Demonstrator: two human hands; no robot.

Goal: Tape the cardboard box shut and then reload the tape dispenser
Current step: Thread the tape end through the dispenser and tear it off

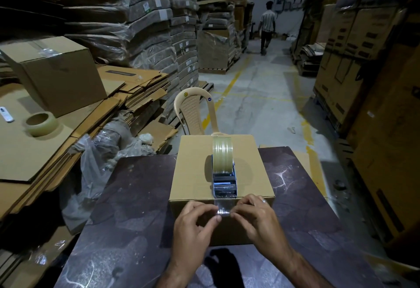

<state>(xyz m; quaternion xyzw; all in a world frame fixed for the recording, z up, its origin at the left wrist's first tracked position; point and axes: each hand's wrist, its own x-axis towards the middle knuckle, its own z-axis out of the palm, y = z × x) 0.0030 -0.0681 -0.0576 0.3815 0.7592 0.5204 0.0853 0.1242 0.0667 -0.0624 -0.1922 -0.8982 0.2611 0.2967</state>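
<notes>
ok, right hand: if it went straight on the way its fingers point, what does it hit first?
Probably the left hand: the right hand points leftward across the tape strip that both pinch at the front of the box. Depth is unclear.

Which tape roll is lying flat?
The loose tape roll on the flattened cardboard at left. The other roll stands on edge in the tape dispenser.

My left hand [195, 221] and my right hand [255, 216] are both bare. On my right hand sits one ring [264, 201], a slim pale metal band that catches the light; which finger it is on I cannot tell. My left forearm [177, 271] and right forearm [302, 269] are uncovered down to the lower edge.
</notes>
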